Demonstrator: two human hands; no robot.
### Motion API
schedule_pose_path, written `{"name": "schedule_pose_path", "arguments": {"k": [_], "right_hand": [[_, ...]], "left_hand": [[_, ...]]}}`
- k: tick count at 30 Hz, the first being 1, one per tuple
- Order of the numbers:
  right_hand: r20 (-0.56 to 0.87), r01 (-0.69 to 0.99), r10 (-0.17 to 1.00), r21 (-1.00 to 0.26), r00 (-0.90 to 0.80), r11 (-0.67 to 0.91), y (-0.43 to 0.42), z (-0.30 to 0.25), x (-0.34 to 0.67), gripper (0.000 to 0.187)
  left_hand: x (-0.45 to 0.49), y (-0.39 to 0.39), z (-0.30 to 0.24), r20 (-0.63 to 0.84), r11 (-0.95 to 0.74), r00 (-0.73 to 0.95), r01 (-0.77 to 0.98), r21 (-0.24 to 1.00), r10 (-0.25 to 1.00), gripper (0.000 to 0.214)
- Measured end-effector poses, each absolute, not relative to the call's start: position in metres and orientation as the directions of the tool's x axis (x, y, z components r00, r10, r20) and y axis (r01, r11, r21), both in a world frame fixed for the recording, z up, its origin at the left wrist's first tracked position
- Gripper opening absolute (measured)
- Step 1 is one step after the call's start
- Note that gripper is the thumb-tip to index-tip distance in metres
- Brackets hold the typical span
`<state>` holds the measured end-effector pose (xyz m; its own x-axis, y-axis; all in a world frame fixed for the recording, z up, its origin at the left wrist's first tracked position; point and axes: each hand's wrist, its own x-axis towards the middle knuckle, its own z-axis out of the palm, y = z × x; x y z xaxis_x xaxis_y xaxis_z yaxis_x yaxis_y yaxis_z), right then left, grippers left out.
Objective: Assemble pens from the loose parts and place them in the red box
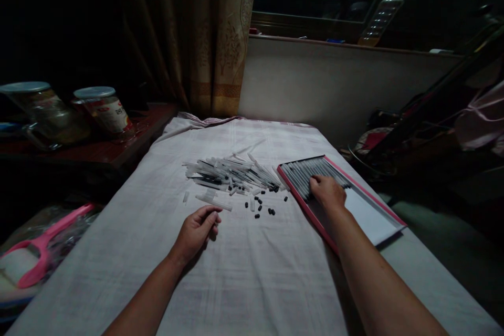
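Shallow rect. pink-edged box is lying open, angled; slim grey sticks are filling far end, side by side. Clear/black plastic tubes are sprawling, loose pile L of box; sm. black cylindrical plugs are lying scattered nearer.

Between the 2 forearms the cloth lies open, the pen-part heap blocking ahead and the box rim rightward.

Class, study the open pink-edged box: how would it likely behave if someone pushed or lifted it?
The pink-edged box looks shallow and flat, so a push would probably slide rather than tip it. The slim tubes gather toward its far end, so that end may dip when lifted. With bare floor beside them, they might slide if it tilts.
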<state>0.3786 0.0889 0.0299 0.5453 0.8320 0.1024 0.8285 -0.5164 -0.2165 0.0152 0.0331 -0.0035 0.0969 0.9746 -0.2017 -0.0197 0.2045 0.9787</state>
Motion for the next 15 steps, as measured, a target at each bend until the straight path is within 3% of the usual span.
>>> {"name": "schedule_pose_path", "arguments": {"k": [3,6,10,15], "right_hand": [[0.25,0.891,0.858,-0.206,0.448,-0.405,0.089,0.038,0.36,0.037],[0.359,0.955,0.899,-0.241,0.251,-0.17,0.087,0.041,0.322,0.03],[0.252,0.963,0.968,-0.261,-0.004,0.072,0.084,0.033,0.264,0.025],[0.116,0.972,0.993,-0.235,0.001,0.027,0.091,0.024,0.226,0.028]], "left_hand": [[0.01,0.036,-0.001,-0.188,0.191,0.054,-0.053,0.98,0.981,0.05],[0.005,0.039,-0.001,-0.186,0.19,0.046,-0.109,0.976,0.982,0.051],[0.001,0.041,-0.003,-0.199,0.205,0.054,-0.177,0.963,0.979,0.051],[0.001,0.041,-0.004,-0.211,0.227,0.1,-0.188,0.956,0.972,0.05]]}}
